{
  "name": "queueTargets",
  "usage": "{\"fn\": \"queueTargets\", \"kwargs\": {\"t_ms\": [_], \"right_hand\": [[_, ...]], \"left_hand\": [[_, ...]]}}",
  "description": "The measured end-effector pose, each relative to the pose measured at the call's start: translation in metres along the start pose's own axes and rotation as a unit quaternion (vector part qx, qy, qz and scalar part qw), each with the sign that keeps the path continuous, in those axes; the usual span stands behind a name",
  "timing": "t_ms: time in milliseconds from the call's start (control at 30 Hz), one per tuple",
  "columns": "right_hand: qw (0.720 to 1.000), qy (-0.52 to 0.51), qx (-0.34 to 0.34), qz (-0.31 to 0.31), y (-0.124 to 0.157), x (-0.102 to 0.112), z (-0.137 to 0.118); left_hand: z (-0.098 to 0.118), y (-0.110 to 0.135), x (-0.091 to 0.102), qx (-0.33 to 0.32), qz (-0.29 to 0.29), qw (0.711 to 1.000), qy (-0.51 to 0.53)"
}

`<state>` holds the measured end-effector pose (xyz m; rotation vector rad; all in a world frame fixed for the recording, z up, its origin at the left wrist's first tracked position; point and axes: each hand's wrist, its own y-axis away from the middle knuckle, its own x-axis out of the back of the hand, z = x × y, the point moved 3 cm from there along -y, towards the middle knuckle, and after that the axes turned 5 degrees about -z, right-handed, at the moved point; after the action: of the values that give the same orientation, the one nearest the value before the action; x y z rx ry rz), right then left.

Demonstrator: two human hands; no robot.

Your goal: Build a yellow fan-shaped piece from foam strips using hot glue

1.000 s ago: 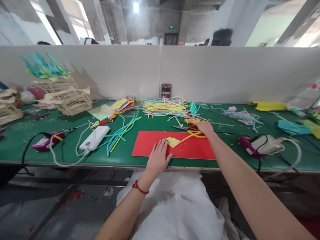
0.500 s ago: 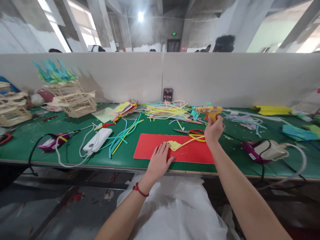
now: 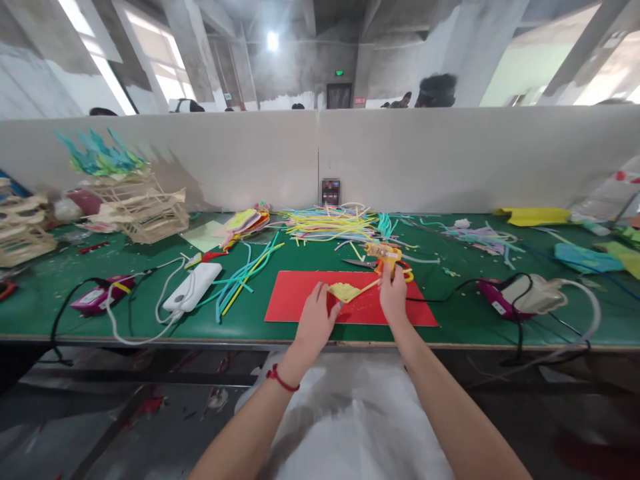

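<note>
My right hand [image 3: 393, 293] is wrapped round the handle of an orange-yellow glue gun [image 3: 384, 253], its nozzle turned left above the back of a red board [image 3: 290, 297]. On that board lies a yellow fan-shaped piece [image 3: 344, 291] with a scalloped edge. My left hand [image 3: 315, 317] has its thumb and fingers at the left edge and lower tip of this piece, gripping it. A thin yellow strip [image 3: 369, 287] runs from the piece toward my right hand. Scissors [image 3: 359, 264] with red and yellow handles lie behind, partly hidden by the glue gun.
Coloured strips [image 3: 330, 225] are piled behind the board, with more strips [image 3: 247, 273] at left. A white power bank [image 3: 194, 288] with cables and a purple device [image 3: 103, 295] lie left. Another purple device [image 3: 500, 297] sits right. A pale panel [image 3: 225, 157] closes the back.
My right hand has brought the glue gun left and nearer, over the board's back edge. My left hand's fingers have bent from lying flat to gripping the yellow piece's edge.
</note>
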<state>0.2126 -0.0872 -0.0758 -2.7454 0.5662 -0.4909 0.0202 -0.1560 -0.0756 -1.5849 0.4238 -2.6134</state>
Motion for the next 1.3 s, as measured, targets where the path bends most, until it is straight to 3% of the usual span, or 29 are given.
{"fn": "queueTargets", "kwargs": {"t_ms": [100,267,367,433,700,833,1033,1100,1133,1233,1300], "right_hand": [[1.0,-0.015,-0.015,0.007,-0.002,0.004,0.0],[0.998,0.026,0.023,0.06,0.001,0.007,-0.009],[0.996,0.033,0.042,0.066,0.002,0.005,-0.009],[0.996,0.043,0.047,0.057,0.001,0.003,-0.008],[0.996,0.045,0.062,0.051,0.002,0.003,-0.01],[0.993,0.028,0.093,0.067,0.007,0.004,-0.014],[0.996,0.023,0.07,0.057,0.005,0.002,-0.013],[0.997,0.019,0.053,0.052,0.004,0.003,-0.015],[0.998,0.014,0.043,0.051,0.004,0.004,-0.016],[0.999,-0.004,0.01,0.044,0.004,0.004,-0.018],[0.999,0.001,-0.007,0.035,0.004,0.003,-0.018]], "left_hand": [[-0.003,-0.027,0.01,0.059,0.003,0.998,0.031],[-0.005,-0.073,0.015,0.061,-0.126,0.99,0.031],[-0.008,-0.087,0.011,0.04,-0.21,0.975,0.056],[-0.011,-0.092,0.01,0.029,-0.226,0.972,0.062],[-0.025,-0.1,0.002,0.025,-0.242,0.946,0.212],[-0.031,-0.103,0.005,0.033,-0.214,0.938,0.27],[-0.033,-0.103,0.007,0.049,-0.165,0.916,0.364],[-0.029,-0.1,0.006,0.07,-0.122,0.891,0.432],[-0.026,-0.097,0.005,0.085,-0.096,0.864,0.488],[-0.018,-0.088,0.001,0.122,-0.035,0.733,0.668],[-0.016,-0.083,-0.002,0.149,0.011,0.663,0.734]]}}
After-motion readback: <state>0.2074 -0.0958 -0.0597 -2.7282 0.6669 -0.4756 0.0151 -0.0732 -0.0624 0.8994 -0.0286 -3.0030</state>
